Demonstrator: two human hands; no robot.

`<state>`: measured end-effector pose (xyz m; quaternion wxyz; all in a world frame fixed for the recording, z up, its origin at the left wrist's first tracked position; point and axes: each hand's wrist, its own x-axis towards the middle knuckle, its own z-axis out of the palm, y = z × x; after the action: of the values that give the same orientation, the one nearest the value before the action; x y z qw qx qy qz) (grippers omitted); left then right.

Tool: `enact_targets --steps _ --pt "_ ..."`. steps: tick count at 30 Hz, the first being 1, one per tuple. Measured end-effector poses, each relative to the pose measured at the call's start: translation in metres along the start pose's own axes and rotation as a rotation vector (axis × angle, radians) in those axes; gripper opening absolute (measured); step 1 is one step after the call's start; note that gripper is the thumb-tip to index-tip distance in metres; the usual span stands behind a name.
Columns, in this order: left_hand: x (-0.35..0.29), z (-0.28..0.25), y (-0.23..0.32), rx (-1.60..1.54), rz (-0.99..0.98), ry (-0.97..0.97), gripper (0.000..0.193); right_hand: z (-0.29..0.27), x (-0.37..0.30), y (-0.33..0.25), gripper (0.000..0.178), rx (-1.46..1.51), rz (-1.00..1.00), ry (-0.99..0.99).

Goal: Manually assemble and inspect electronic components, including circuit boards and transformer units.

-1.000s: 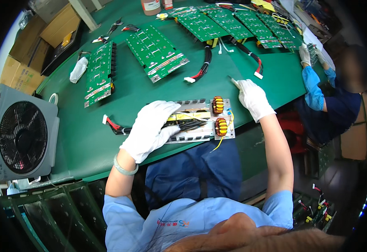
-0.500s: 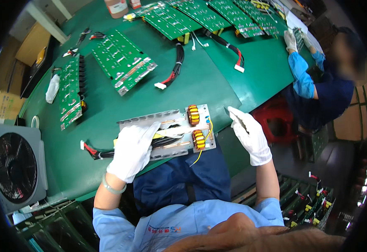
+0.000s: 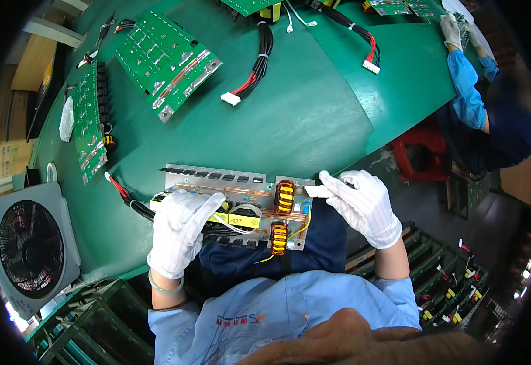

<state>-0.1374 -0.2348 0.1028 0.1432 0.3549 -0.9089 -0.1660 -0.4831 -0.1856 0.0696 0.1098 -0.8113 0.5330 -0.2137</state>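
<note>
A circuit board assembly [image 3: 259, 182] with a row of black parts along its far edge lies in front of me, overhanging the table edge above my lap. Two copper-wound toroid coils [image 3: 284, 198] sit near its right end, with a thin yellow wire [image 3: 307, 226] beside them. My left hand [image 3: 183, 228], gloved in white, is closed around the board's left part, by a yellow-wrapped transformer [image 3: 241, 219] and black cables. My gloved right hand [image 3: 362, 204] pinches a small flat pale piece [image 3: 317, 191], its tip at the board's right end; its exact kind is unclear.
Green boards [image 3: 162, 61] lie farther back on the green table [image 3: 302, 115], with cable bundles [image 3: 259, 61] trailing from some. A box fan [image 3: 31, 243] stands at left. At far right a co-worker's gloved hands [image 3: 454, 30] hold a board. Racks [image 3: 441, 267] stand below right.
My right hand has come left to the board's right end, the pale piece now showing in its fingers. The board has tilted, showing more of its parts. The whole view has shifted.
</note>
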Motion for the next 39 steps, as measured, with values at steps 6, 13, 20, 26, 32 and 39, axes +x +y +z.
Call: enact_targets --steps 6,13,20,26,32,39 --pt "-0.002 0.003 0.001 0.019 -0.031 0.056 0.063 0.006 -0.004 -0.006 0.04 0.002 -0.079 0.036" --pt "-0.003 0.006 0.0 -0.024 -0.044 0.086 0.068 0.015 -0.003 -0.006 0.037 0.008 -0.043 0.119" --pt "-0.003 0.007 0.0 -0.035 -0.064 0.119 0.067 0.017 -0.001 -0.012 0.039 -0.007 0.026 0.087" --pt "0.0 0.006 0.001 -0.067 -0.083 0.14 0.068 0.022 -0.014 -0.028 0.056 0.304 0.182 0.13" --pt "-0.007 0.01 -0.004 -0.006 -0.036 0.13 0.059 0.046 -0.037 -0.056 0.056 0.529 0.516 0.205" --pt "-0.015 0.014 -0.001 0.007 -0.064 0.18 0.058 0.059 -0.044 -0.069 0.043 0.465 0.532 0.199"
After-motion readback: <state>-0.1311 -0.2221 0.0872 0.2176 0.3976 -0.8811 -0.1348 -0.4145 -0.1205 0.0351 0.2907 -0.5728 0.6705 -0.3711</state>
